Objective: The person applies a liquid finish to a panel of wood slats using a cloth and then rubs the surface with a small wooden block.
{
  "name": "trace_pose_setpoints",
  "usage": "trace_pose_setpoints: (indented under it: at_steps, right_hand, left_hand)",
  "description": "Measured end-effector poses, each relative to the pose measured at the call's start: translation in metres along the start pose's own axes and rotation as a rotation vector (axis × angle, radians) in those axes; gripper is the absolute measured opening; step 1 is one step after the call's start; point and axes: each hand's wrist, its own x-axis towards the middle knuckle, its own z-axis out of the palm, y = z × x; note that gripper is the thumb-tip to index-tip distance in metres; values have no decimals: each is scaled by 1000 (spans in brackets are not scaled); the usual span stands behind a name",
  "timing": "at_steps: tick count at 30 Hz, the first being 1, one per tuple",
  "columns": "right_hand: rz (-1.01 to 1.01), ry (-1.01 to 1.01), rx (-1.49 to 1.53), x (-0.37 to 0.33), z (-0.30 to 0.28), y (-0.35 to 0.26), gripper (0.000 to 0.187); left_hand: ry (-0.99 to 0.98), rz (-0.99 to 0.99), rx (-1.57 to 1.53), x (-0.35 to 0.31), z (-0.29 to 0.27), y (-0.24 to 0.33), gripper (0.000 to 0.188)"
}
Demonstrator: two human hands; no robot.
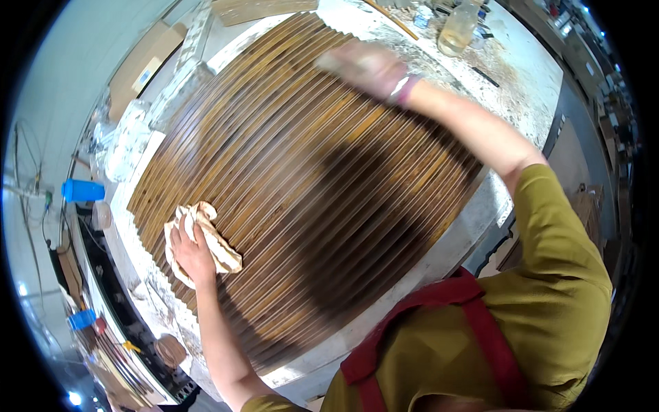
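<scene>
A wide panel of ridged brown wood slats (254, 158) lies on the white worktable in front of me. At its left side my left hand (192, 255) presses on a crumpled cream cloth (223, 253), keeping hold of it against the slats. My right hand (367, 69) wears a pale glove with a purple cuff and reaches over the panel's far right part. Motion blurs that hand, so its fingers and anything under them cannot be made out.
Toward the far right of the worktable (528, 69) stand a clear bottle (458, 31) of yellowish liquid, a thin stick (391, 19) and scattered debris. Cardboard (141, 65) and clear plastic wrap (127, 144) lie at the left, near a blue cup (84, 190).
</scene>
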Motion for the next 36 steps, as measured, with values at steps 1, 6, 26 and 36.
trace_pose_setpoints:
  at_steps: [1,6,26,36]
  right_hand:
    - [-132,71,0,7,38,-49,51]
    - [-391,-56,38,1,144,-184,58]
    - [273,201,-312,16,-7,108,39]
    - [331,162,-266,21,-40,115,36]
  left_hand:
    - [15,-5,22,-2,0,-5,39]
    - [-11,-15,-41,10,-1,4,41]
    - [-49,-44,-45,4,9,-2,43]
    - [-82,-70,-15,4,8,-5,42]
